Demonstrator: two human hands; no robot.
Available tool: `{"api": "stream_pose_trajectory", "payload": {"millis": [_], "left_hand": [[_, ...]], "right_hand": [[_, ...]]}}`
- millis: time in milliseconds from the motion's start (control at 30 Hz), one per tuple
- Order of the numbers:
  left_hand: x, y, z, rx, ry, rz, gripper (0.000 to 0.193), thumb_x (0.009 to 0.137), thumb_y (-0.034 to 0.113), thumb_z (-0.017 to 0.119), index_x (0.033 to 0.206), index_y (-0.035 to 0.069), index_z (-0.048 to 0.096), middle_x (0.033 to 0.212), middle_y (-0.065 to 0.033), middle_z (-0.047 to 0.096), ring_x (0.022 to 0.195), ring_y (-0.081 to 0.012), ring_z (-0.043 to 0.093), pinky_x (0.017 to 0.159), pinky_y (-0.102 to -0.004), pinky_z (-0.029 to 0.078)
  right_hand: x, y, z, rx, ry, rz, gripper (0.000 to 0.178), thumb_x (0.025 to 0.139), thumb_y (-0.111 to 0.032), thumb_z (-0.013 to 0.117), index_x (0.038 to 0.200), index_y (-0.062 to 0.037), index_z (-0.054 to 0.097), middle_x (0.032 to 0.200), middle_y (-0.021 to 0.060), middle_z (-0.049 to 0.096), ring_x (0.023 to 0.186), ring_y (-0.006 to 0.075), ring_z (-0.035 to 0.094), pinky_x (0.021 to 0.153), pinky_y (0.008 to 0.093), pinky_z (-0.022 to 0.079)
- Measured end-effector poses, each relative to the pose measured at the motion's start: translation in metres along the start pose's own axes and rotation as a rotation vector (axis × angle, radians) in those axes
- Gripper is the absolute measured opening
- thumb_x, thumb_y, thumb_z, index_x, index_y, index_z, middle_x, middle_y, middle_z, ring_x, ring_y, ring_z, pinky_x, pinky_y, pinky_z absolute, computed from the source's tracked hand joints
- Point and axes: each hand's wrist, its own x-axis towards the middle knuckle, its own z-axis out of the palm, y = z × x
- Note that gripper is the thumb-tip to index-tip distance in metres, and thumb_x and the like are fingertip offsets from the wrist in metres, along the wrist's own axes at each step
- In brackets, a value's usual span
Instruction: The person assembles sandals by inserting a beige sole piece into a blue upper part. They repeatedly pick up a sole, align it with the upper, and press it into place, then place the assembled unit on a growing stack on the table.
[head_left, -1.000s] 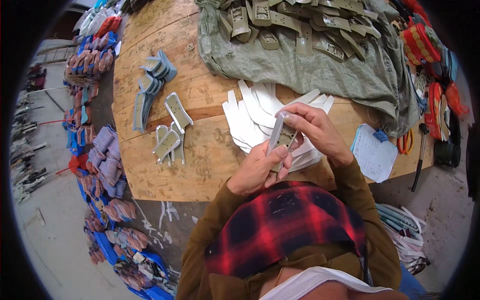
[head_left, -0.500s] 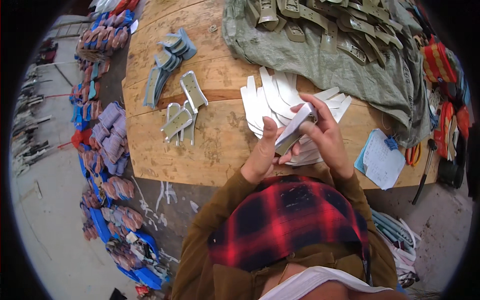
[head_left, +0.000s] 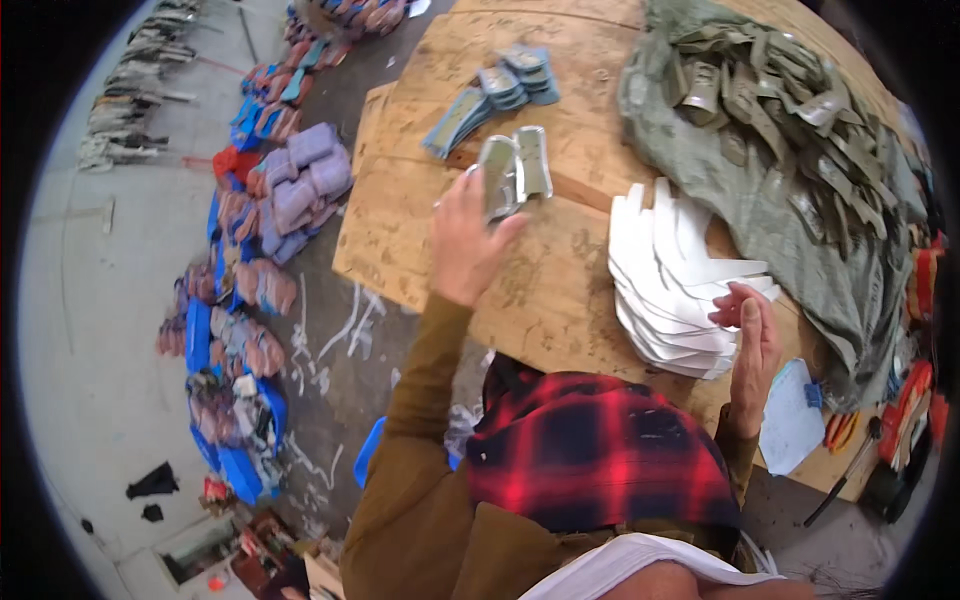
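Over the left part of the wooden table, my left hand (head_left: 465,240) is open, fingers stretched and thumb apart. Its fingertips reach the small group of olive curved pieces with white edging (head_left: 497,165); part of the group is hidden behind the fingers. Nothing shows gripped in that hand. My right hand (head_left: 755,345) is at the right end of a fanned pile of white curved strips (head_left: 665,270). Its fingers are partly bent and the thumb is apart, with nothing visible between them. Whether its fingertips touch the strips cannot be told.
Blue-grey curved pieces (head_left: 490,95) lie stacked farther back on the table (head_left: 560,280). Many olive pieces (head_left: 770,110) cover a green sheet (head_left: 680,150) at the right. A written paper (head_left: 790,420) lies near the right edge. Bundles in blue wrapping (head_left: 240,350) line the floor at left.
Both hands were together around an olive piece with a white strip over the white pile. Now they are apart, the left over the edged pieces. The view has turned left.
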Motion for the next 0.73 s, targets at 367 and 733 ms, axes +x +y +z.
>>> {"api": "stream_pose_trajectory", "payload": {"millis": [367, 733], "left_hand": [[-0.033, 0.041, -0.032, -0.548, 0.187, 0.091, 0.032, 0.09, 0.015, 0.061, 0.117, -0.003, 0.06, 0.108, -0.0152, 0.061, 0.089, -0.0233, 0.059, 0.077, -0.0307, 0.049], [-0.023, 0.098, -0.223, -0.966, 0.906, 1.076, 0.043, 0.095, 0.051, 0.052, 0.105, 0.01, 0.059, 0.091, -0.0047, 0.059, 0.078, -0.0177, 0.055, 0.064, -0.0329, 0.046]], "right_hand": [[-0.042, -0.081, -0.034, -0.027, -0.176, -0.35, 0.028, 0.096, -0.02, 0.058, 0.108, 0.0045, 0.065, 0.088, 0.0139, 0.068, 0.079, 0.0202, 0.065, 0.074, 0.0295, 0.051], [-0.15, -0.214, -0.124, -0.377, -0.228, -0.974, 0.035, 0.092, -0.04, 0.066, 0.1, -0.006, 0.067, 0.085, 0.0072, 0.068, 0.075, 0.0219, 0.062, 0.071, 0.0359, 0.049]]}}
